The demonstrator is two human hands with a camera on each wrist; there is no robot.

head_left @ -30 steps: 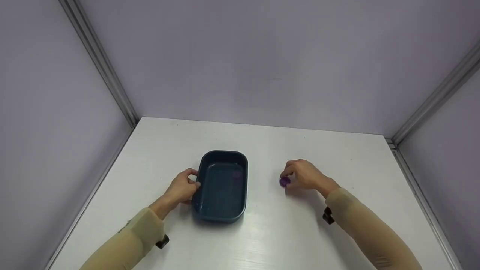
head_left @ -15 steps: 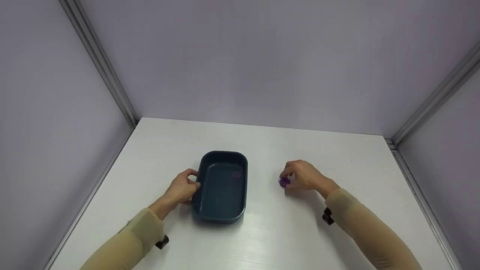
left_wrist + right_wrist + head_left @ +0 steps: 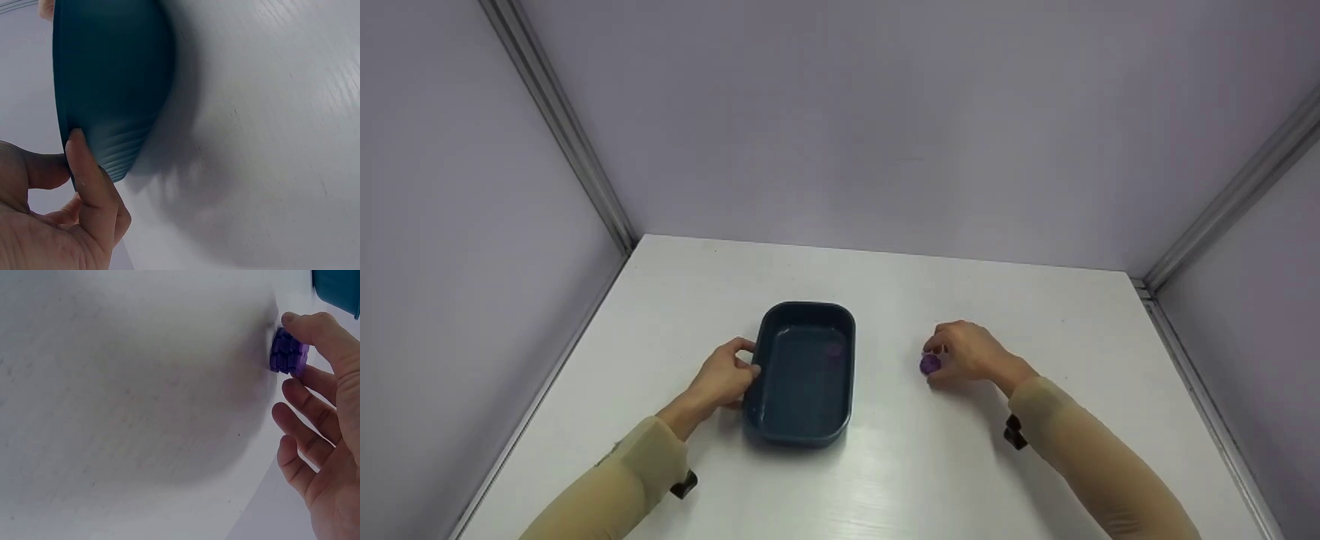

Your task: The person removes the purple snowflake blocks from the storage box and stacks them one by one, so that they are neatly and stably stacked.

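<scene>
head view: white table (image 3: pixel 885 480) inside a lilac-walled booth; dark teal rectangular tub (image 3: pixel 805 371) sits left of the table's middle, nearer the front edge than the back.
left hand: left hand (image 3: pixel 725 377) grips the tub's left rim, thumb over the edge, fingers curled on the outer wall.
right hand: right hand (image 3: pixel 969 351) pinches a small purple studded piece (image 3: pixel 929 364), which sits right of the tub, well apart from it, at or just off the table surface.
change: since the two earlier head frames almost nothing moves; right fingers close a touch tighter round the purple piece, tub and left hand are unchanged. Reads as the grasp just settling, with the piece not lifted yet.
left wrist view: thumb (image 3: pixel 90 180) pressed on the teal tub's (image 3: pixel 107 79) rim, other fingers hidden behind the wall; tub rests on the table (image 3: pixel 270 140).
right wrist view: purple piece (image 3: pixel 288 352) is held between thumb and fingers (image 3: pixel 306 408), touching the table (image 3: pixel 129 399); corner of the tub (image 3: pixel 337 289) at the top right.
</scene>
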